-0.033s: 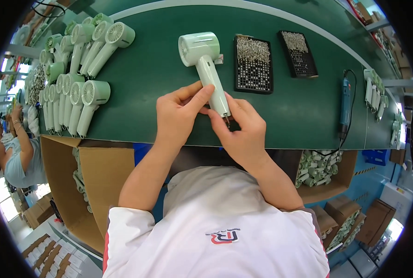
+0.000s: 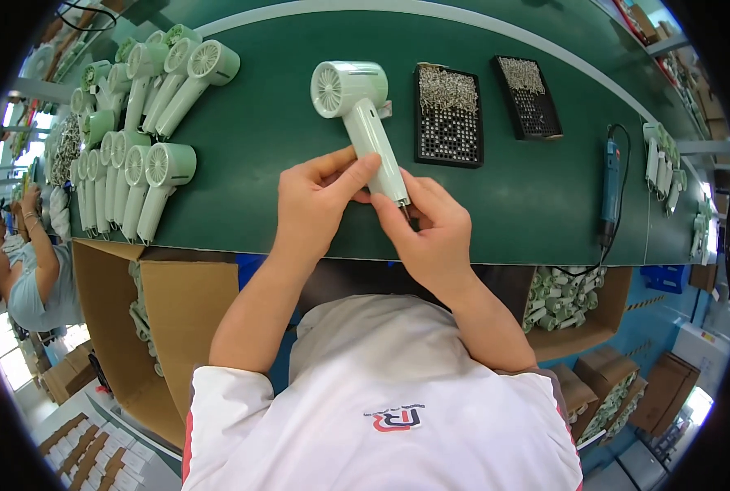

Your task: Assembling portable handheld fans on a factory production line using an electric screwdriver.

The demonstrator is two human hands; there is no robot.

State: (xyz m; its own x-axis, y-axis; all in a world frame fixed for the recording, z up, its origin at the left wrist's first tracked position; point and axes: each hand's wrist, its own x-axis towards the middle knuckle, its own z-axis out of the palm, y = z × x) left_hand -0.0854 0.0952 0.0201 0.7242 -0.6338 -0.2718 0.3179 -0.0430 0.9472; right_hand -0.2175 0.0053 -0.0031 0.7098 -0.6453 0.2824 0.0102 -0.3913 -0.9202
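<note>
Pale-green handheld fan (image 2: 363, 123) lies unmoved on the green mat (image 2: 258, 180), my left hand (image 2: 320, 204) and right hand (image 2: 430, 233) both pinching its handle end as before.

Person, lower centre of the frame: white short-sleeved shirt (image 2: 389, 385) with red trim at the sleeve edge, lower left. Small red and dark emblem (image 2: 397, 418) on the chest. Forearms bare; left hand (image 2: 320, 204) and right hand (image 2: 430, 233) ungloved.

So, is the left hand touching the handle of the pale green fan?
Touching. The head view shows the left hand with its fingers laid against the handle of the pale green fan, no gap between them.
</note>
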